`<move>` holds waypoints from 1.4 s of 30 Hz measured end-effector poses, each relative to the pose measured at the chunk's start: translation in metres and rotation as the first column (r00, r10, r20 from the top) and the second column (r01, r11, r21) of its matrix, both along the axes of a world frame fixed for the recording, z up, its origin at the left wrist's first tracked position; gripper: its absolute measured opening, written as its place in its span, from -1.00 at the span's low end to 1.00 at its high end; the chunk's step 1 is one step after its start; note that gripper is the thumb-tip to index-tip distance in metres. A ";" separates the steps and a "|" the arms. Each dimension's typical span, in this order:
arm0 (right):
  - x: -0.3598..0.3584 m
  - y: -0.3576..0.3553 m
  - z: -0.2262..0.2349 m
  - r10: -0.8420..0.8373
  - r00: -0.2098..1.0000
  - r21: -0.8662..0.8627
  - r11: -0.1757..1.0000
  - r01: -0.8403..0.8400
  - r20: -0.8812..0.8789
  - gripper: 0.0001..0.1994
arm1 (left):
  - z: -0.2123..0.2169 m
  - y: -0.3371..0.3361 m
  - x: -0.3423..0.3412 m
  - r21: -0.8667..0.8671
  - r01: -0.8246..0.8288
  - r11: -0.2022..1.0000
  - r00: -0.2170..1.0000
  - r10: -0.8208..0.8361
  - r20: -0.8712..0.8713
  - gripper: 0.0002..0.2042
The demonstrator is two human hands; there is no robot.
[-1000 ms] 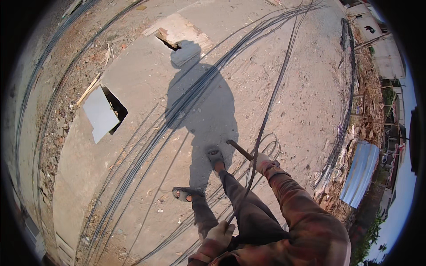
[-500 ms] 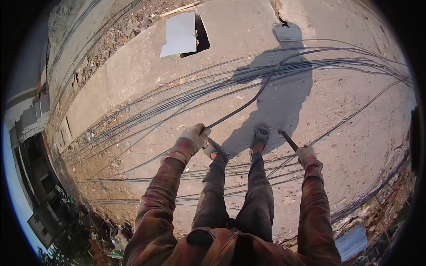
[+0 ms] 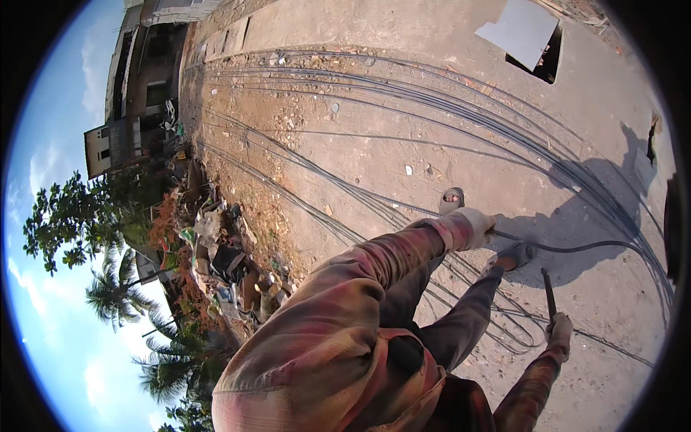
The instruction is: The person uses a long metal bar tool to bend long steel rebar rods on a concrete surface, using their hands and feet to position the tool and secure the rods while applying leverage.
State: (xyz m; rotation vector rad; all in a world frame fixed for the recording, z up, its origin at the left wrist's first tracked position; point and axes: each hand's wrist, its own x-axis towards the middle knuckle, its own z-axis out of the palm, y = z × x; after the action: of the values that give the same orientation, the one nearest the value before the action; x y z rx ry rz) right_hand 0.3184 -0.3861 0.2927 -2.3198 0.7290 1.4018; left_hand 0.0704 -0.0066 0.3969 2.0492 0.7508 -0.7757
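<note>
Gloved left hand [image 3: 471,227] grips a steel rod [image 3: 576,248] bowed over the concrete ground [image 3: 403,129] near the feet; right hand [image 3: 558,333] clasps a short bar [image 3: 549,294]. Bending looks barely begun, many rods [image 3: 432,93] untouched.

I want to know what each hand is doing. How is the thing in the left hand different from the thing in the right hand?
The left hand grips a long thin rod that bends away along the ground; the right hand holds a short bar that sticks up straight. The rod joins the bundle lying there; the bar is clear of the ground. Both are dark.
</note>
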 end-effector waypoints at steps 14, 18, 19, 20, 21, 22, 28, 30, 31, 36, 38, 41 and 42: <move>-0.041 0.011 0.012 0.171 0.980 -0.184 0.971 -0.151 0.097 -0.70 | -0.011 0.006 0.011 -0.052 -0.001 0.999 0.999 -0.001 -0.037 -0.69; -0.041 0.028 0.029 0.141 0.983 -0.188 0.975 -0.117 0.122 -0.74 | -0.025 0.010 0.008 -0.062 0.007 0.998 1.000 -0.007 0.000 -0.69; -0.039 0.030 0.031 0.126 0.984 -0.192 0.976 -0.101 0.124 -0.74 | -0.027 0.012 0.007 -0.059 -0.002 0.998 1.000 0.002 -0.005 -0.67; -0.037 0.031 0.032 0.155 0.981 -0.217 0.968 -0.127 0.117 -0.75 | -0.028 0.013 0.008 -0.086 -0.020 0.996 1.000 0.021 0.007 -0.68; -0.036 0.032 0.029 0.172 0.979 -0.210 0.967 -0.146 0.110 -0.76 | -0.029 0.015 0.009 -0.121 -0.007 0.993 0.999 0.013 0.046 -0.68; -0.034 0.030 0.026 0.205 0.974 -0.216 0.960 -0.181 0.098 -0.73 | -0.030 0.016 0.009 -0.116 -0.009 0.993 0.999 0.014 0.040 -0.68; -0.042 0.007 -0.011 0.288 0.950 -0.268 0.931 -0.248 0.123 -0.67 | -0.036 0.023 0.017 -0.093 -0.051 0.994 0.999 0.052 0.013 -0.71; -0.046 0.001 -0.016 0.271 0.952 -0.231 0.945 -0.233 0.146 -0.69 | -0.040 0.024 0.017 -0.097 -0.029 0.995 0.999 0.030 0.011 -0.71; -0.048 -0.002 -0.016 0.251 0.952 -0.203 0.955 -0.216 0.172 -0.70 | -0.042 0.024 0.017 -0.084 -0.019 0.996 1.000 0.019 -0.001 -0.71; -0.058 -0.003 -0.006 -0.041 0.998 -0.107 0.994 0.036 -0.046 -0.78 | -0.059 0.025 0.016 -0.093 -0.024 0.995 1.000 0.025 0.018 -0.70; -0.069 0.000 -0.003 -0.387 0.885 0.040 0.911 0.410 -0.257 -0.83 | -0.075 0.026 0.015 -0.102 -0.049 0.994 0.998 0.053 0.040 -0.70; -0.094 0.004 0.004 -0.501 0.794 0.142 0.808 0.572 -0.345 -0.86 | -0.113 0.027 0.010 -0.145 -0.115 0.983 0.992 0.107 -0.063 -0.69; -0.103 0.002 0.013 -0.610 0.706 0.161 0.705 0.691 -0.360 -0.87 | -0.129 0.027 0.009 -0.145 -0.099 0.985 0.994 0.090 -0.068 -0.68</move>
State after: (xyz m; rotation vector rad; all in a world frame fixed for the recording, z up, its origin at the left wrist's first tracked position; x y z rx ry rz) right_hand 0.2154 -0.3846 0.3056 -1.4085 1.2025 1.3651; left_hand 0.0793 0.0202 0.2683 1.8513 0.7948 -0.8189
